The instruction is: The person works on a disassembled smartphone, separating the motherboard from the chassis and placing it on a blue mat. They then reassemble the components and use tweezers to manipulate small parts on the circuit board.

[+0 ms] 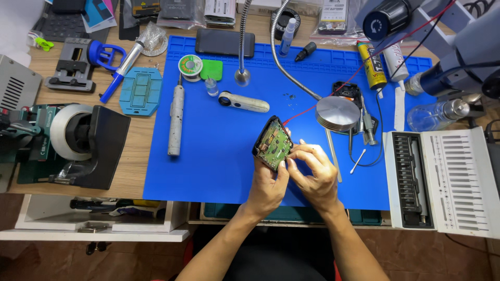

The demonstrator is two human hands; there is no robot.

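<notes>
Black device point(272, 143), green circuit board exposed, tilted, held above blue mat.

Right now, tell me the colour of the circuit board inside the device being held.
Green, in a black casing; the circuit board shows best in the head view.

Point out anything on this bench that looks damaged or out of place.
The device in the left hand is opened, its green board bare; the right hand touches its edge. A cotton swab lies loose on the mat.
</notes>
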